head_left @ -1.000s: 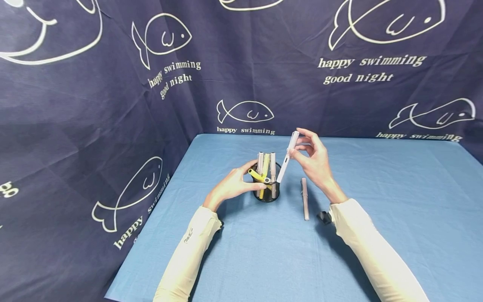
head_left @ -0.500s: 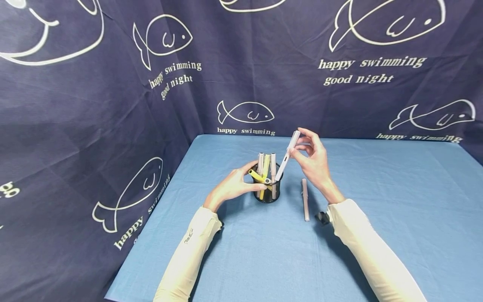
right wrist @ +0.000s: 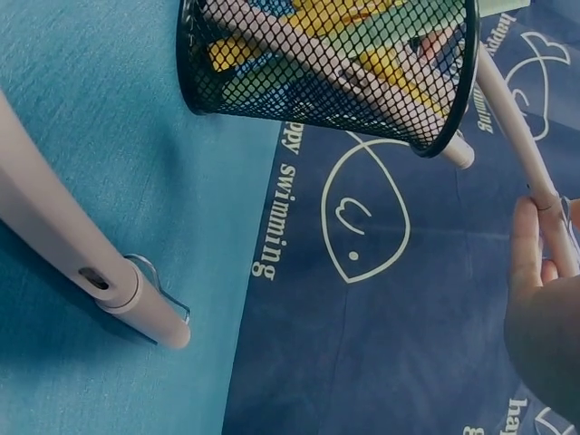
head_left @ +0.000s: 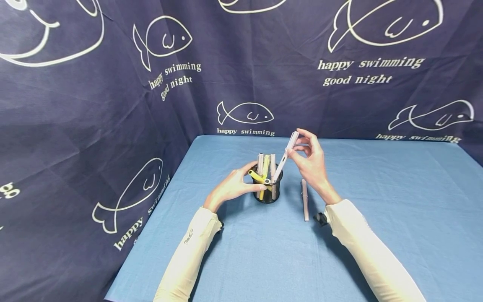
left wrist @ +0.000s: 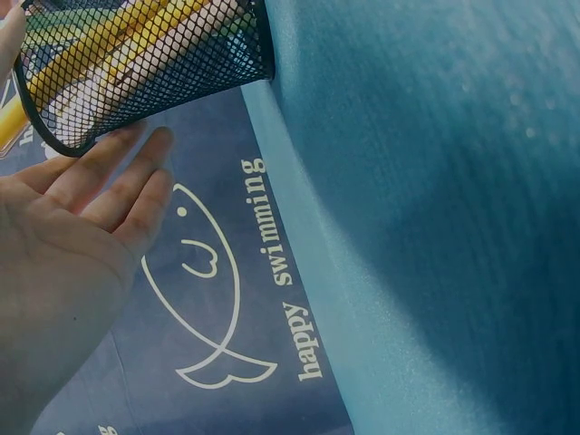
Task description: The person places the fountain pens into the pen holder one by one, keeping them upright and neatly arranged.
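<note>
A black mesh pen holder [head_left: 267, 198] stands on the table with several pale and yellow pens in it. My left hand [head_left: 232, 185] grips it from the left, thumb in front and fingers behind. Between thumb and fingertips, my right hand [head_left: 312, 164] pinches a pale capped pen [head_left: 282, 162]. This pen is tilted, its lower end at the holder's right side, just inside the rim. One yellow pen [head_left: 255, 175] leans out over the left rim. In the right wrist view, another pale pen [right wrist: 68, 213] with a wire clip lies on the cloth.
Blue cloth [head_left: 260, 260] covers the table. Dark blue curtains [head_left: 241, 79] with white fish drawings hang behind and on the left. The loose pen lies right of the holder, near a black piece [head_left: 320, 219] at my right cuff.
My right hand has shifted slightly left, carrying the pale pen's lower end from outside the holder's right rim to inside it. My left hand and the holder stay nearly still.
</note>
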Motion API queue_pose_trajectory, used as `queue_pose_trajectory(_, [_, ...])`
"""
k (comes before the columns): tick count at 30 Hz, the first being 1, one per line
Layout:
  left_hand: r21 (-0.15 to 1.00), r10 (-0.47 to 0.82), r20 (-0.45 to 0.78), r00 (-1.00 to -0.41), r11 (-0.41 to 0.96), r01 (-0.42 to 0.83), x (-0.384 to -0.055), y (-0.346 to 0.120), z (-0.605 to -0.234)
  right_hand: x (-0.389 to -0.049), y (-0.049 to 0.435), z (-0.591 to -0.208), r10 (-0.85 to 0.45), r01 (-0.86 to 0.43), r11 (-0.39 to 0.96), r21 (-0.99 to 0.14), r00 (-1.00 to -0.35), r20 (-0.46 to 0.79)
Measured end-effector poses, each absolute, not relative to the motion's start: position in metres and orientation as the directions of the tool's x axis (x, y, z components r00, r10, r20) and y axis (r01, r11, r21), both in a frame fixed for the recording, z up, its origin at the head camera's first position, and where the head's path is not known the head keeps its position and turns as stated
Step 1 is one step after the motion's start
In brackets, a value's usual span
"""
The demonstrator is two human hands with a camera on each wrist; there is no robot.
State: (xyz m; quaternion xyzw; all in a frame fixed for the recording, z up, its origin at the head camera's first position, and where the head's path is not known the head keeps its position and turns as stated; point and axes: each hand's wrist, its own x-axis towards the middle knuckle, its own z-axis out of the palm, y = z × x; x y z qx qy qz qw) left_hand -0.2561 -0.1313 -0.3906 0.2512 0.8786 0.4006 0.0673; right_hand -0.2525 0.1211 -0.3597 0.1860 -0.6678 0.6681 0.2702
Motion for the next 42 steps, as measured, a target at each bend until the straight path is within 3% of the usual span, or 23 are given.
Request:
queue_pose_trajectory(28, [0.732, 0.497, 0.079, -0.864, 0.56, 0.389, -0.2561, -0.1308, -0.3906, -0.2511, 0.1196, -0.3675, -0.004, -0.571, 0.068, -0.818, -0.82, 0.572])
queue_pose_trajectory(42, [0.743, 0.486, 0.057, -0.872, 0.563, 0.363, -0.256, -0.13, -0.3902, -0.2485, 0.1245, -0.3694, -0.023, -0.552, 0.018, -0.833, -0.834, 0.552])
